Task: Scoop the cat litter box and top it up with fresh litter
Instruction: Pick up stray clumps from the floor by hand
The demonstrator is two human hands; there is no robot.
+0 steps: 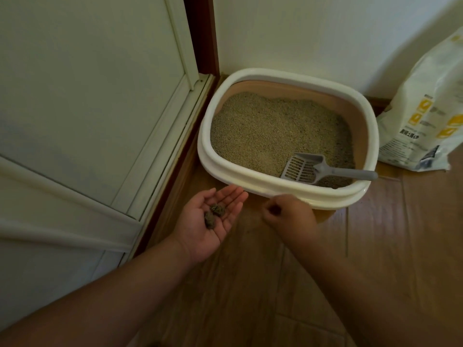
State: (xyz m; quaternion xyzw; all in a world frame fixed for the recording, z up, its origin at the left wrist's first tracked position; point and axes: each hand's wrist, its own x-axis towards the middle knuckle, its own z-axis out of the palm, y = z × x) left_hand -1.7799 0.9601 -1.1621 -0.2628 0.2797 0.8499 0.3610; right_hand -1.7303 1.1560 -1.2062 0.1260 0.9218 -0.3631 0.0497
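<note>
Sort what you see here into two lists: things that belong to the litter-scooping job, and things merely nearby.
Job: litter box; grey scoop lying in it; litter bag; clumps on the open left hand; right hand, fingers curled.

Nearby: white door; wooden floor; wall.

**Plastic, grit and wood grain**

From my seat, the litter box (285, 189) reads as smooth moulded plastic, its cream rim faintly glossy, its inner wall a matt tan. The litter (273, 131) inside looks coarse, dry and granular. I see the scoop (318, 169) as matt grey plastic with a slotted blade. The clumps (214, 215) on my left hand (210, 221) look rough and crumbly. The litter bag (426, 116) seems crinkled, slightly shiny film. The floor (375, 246) is satin-finished wood planks; the door (87, 108) looks smooth and painted.
</note>
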